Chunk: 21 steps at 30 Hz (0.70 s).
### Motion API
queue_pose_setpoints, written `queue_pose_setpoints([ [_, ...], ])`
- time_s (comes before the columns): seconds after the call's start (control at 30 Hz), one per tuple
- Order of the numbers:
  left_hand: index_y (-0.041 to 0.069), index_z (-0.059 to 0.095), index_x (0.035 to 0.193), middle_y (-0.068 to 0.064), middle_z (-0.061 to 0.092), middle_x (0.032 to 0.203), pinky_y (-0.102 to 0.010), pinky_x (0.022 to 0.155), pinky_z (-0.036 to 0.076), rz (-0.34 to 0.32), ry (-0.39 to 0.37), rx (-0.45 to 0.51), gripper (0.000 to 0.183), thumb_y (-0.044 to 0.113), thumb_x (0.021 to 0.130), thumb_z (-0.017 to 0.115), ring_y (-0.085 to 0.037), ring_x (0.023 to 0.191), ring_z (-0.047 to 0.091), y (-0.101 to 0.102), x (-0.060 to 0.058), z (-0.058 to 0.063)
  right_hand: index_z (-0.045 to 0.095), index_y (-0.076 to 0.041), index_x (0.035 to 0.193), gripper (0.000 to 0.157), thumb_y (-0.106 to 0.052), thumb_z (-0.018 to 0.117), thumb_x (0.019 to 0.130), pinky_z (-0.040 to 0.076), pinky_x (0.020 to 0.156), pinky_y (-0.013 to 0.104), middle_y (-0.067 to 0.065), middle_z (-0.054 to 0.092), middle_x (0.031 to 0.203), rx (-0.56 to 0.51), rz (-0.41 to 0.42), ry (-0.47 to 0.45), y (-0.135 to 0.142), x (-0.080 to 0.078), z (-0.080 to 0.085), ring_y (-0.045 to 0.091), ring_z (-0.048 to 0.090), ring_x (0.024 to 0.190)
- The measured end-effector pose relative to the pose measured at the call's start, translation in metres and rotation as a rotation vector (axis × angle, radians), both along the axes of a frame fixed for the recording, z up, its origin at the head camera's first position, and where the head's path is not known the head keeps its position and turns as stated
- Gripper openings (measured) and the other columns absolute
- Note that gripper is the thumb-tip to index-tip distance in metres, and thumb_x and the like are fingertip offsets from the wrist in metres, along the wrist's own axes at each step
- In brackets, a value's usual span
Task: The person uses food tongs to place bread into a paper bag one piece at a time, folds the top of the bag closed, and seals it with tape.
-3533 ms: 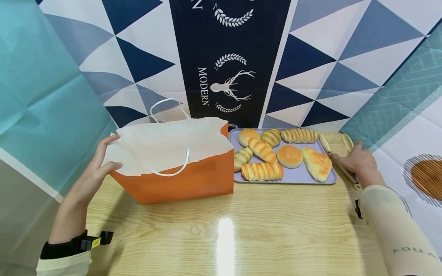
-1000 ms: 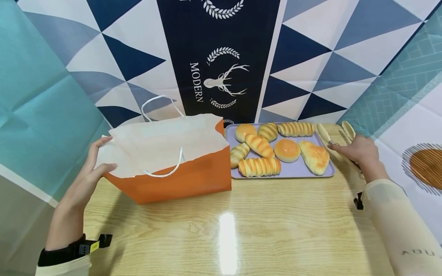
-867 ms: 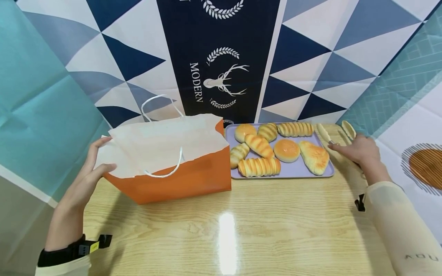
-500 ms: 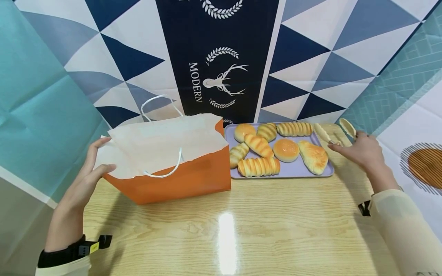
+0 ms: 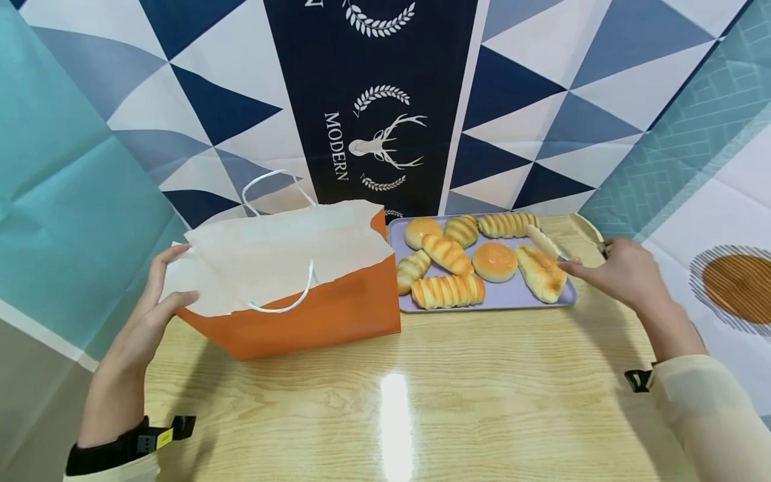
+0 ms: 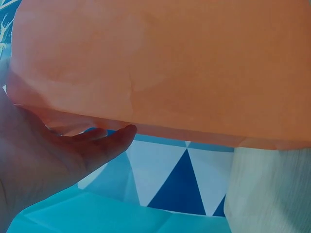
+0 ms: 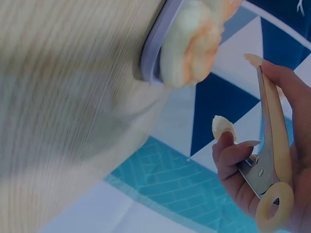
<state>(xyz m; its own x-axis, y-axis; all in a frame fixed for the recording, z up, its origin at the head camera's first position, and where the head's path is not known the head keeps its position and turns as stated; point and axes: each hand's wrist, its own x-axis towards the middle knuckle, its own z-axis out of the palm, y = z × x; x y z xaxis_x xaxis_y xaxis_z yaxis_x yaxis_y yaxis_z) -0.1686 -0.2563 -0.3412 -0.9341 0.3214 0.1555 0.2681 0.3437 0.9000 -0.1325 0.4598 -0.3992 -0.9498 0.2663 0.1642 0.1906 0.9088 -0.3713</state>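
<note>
On the left of the table, my left hand (image 5: 141, 314) holds the left end of an orange paper bag (image 5: 313, 314) by its rim, thumb on the near side and fingers at the far side. The bag stands with its white-lined mouth spread and two white cord handles up. My right hand (image 5: 629, 274) grips cream-coloured food tongs (image 7: 274, 136) by the arms, ring end towards the wrist. Their tips are apart; the left tip overlaps the right end of a lilac tray (image 5: 512, 293) in the head view, near a flat golden bread (image 5: 542, 273).
Several breads lie on the tray, among them a round bun (image 5: 494, 261), a ridged roll (image 5: 448, 292) and another ridged roll (image 5: 508, 224) at the back. The tray stands against the bag's right side. A patterned cloth wall (image 5: 385, 80) rises close behind.
My right hand has lifted the tongs from beside the tray and carried them left, towards its right end. The left hand keeps its hold on the bag.
</note>
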Motion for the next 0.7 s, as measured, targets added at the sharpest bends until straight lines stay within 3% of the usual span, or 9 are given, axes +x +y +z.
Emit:
queue_pose_setpoints([
  [0.13,0.021,0.012,0.156,-0.006,0.001,0.159,-0.078,0.1,-0.002,-0.002,0.002,0.014,0.06,0.012,0.103,0.04,-0.024,0.141,-0.001,0.0,0.001,-0.001,0.051,0.0,0.081,0.073,-0.069,0.073,0.07,0.031,0.043,0.037,0.015,0.045,0.07,0.026,0.023,0.0,-0.012,0.009,-0.001,0.03,0.044,0.058],
  [0.3,0.022,0.012,0.155,-0.007,0.003,0.158,-0.078,0.1,-0.001,-0.004,0.002,0.033,0.059,0.012,0.103,0.039,-0.024,0.14,0.001,0.0,0.001,-0.001,0.053,0.022,0.113,0.103,-0.069,0.074,0.069,0.044,0.053,0.058,0.038,0.053,0.096,0.039,0.05,-0.012,-0.022,0.022,-0.009,0.051,0.053,0.077],
  [0.43,0.022,0.012,0.155,-0.007,0.005,0.157,-0.075,0.099,0.003,-0.004,0.006,0.041,0.059,0.012,0.104,0.039,-0.021,0.138,0.006,0.001,0.002,-0.001,0.045,0.027,0.126,0.116,-0.07,0.073,0.069,0.042,0.062,0.068,0.046,0.051,0.108,0.05,0.053,-0.024,-0.026,0.031,-0.015,0.06,0.051,0.09],
  [0.7,0.023,0.011,0.155,-0.004,0.017,0.151,-0.046,0.095,0.022,-0.013,0.011,0.05,0.058,0.01,0.105,0.036,-0.016,0.129,0.025,0.002,0.005,-0.002,0.045,0.028,0.125,0.114,-0.068,0.074,0.07,0.043,0.064,0.067,0.047,0.051,0.106,0.054,0.075,-0.028,-0.027,0.044,-0.023,0.057,0.05,0.091],
])
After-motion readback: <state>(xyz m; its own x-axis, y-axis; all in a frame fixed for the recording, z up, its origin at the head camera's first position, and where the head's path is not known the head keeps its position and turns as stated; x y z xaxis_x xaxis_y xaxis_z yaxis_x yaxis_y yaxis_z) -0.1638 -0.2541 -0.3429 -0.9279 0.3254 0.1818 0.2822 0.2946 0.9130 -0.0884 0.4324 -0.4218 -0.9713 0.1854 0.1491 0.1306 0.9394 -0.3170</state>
